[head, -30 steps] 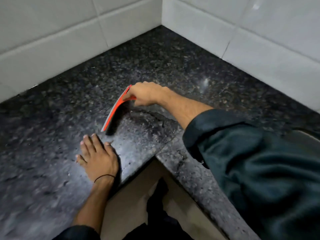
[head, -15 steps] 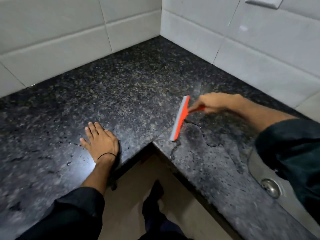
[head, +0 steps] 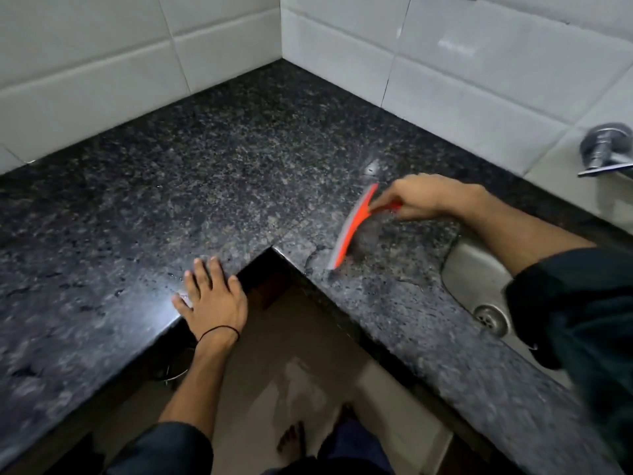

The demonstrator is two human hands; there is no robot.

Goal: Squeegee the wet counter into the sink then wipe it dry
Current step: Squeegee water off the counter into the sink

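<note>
An orange squeegee (head: 351,228) stands blade-down on the wet black granite counter (head: 212,173), just right of the counter's inner corner. My right hand (head: 419,197) grips its handle from the right. A film of water lies on the stone between the blade and the steel sink (head: 476,272), which sits at the right with its drain (head: 491,315) showing. My left hand (head: 212,299) rests flat, fingers spread, on the counter's front edge left of the corner, holding nothing.
White tiled walls (head: 445,63) close the counter at the back and right. A chrome tap (head: 606,149) projects from the right wall above the sink. Below the counter edge is tan floor (head: 291,371) with a wet patch and my bare foot.
My right hand has drawn the squeegee rightward across the counter, from left of the inner corner toward the sink, pushing water along. My left hand has stayed planted on the edge.
</note>
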